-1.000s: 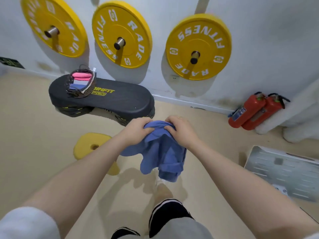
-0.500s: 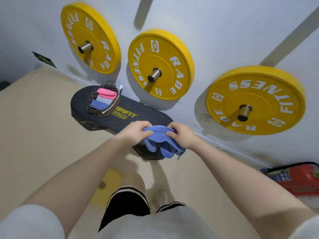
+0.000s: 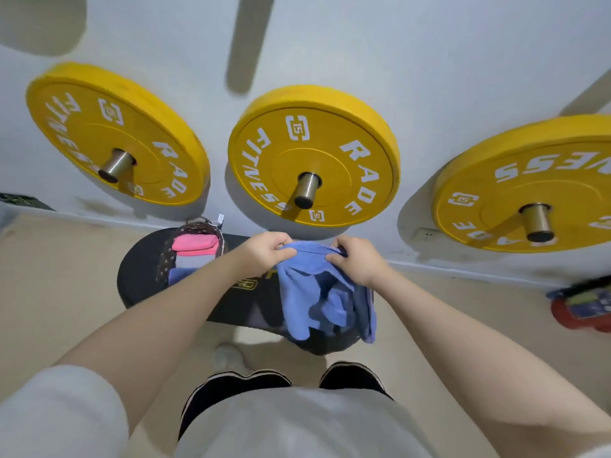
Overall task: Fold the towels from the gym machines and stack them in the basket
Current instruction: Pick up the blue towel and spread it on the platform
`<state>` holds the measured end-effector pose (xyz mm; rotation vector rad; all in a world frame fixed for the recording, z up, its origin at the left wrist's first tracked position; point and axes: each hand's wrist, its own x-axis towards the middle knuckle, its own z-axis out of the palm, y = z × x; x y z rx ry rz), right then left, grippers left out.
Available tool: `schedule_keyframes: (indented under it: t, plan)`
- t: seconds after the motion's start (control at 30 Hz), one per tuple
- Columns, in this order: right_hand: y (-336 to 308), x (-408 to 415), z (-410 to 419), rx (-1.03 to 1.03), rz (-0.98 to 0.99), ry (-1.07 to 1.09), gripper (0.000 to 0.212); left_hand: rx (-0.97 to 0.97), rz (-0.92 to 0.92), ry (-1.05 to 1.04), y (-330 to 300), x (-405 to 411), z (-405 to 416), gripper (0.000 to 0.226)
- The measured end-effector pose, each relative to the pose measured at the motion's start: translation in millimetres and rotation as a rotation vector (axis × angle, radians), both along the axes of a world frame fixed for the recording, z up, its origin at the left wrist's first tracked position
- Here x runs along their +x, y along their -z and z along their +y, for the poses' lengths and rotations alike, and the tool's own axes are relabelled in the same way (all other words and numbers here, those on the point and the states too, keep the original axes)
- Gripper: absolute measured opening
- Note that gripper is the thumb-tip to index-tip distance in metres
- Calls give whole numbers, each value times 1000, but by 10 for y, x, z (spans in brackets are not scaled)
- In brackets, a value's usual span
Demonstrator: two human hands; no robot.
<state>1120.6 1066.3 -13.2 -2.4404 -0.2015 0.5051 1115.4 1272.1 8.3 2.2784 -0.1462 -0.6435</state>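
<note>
Head camera, looking down: a person in a white top stands at a black step platform (image 3: 142,279) set against a pale wall, both bare arms stretched forward. The left hand (image 3: 264,254) and the right hand (image 3: 358,262) each pinch the top edge of a blue towel (image 3: 325,299), fingers curled over the cloth, the two hands a little apart with a short span of hem taut between them. The rest of the towel hangs crumpled below the hands, in front of the platform's right half — whether it touches the surface cannot be told.

On the platform's left end, just beside the left forearm, sits a dark woven basket (image 3: 163,266) holding folded towels: a pink towel (image 3: 195,245) at the far end, a grey towel (image 3: 191,261) next, a blue one nearest.

Three yellow weight plates (image 3: 314,153) hang on pegs along the wall above. A red fire extinguisher (image 3: 575,317), blurred, lies on the beige floor at far right.
</note>
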Motion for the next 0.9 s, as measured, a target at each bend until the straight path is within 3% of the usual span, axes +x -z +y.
schedule_keyframes:
  t: [0.23,0.37,0.47,0.6,0.77,0.9]
  plan:
    - [441,124,576,-94,100,119,10,127,50,261,289,628,647,6]
    - [754,268,677,-96,107,134,3,39,55,197,661,725,785,12]
    - [1159,372,752,-63,82,150,6,27,60,193,1158,829,918,18]
    - [1979,586,926,-31,88,107,9,167,98,327,1926,1111,1146,26]
    - [3150,680,1195,-156,-43,95,12,317,128,422,3008,1207,1356,38]
    - [3605,659,1270,-242,-193,207,11,348,0,311,3572,1150,1461,20]
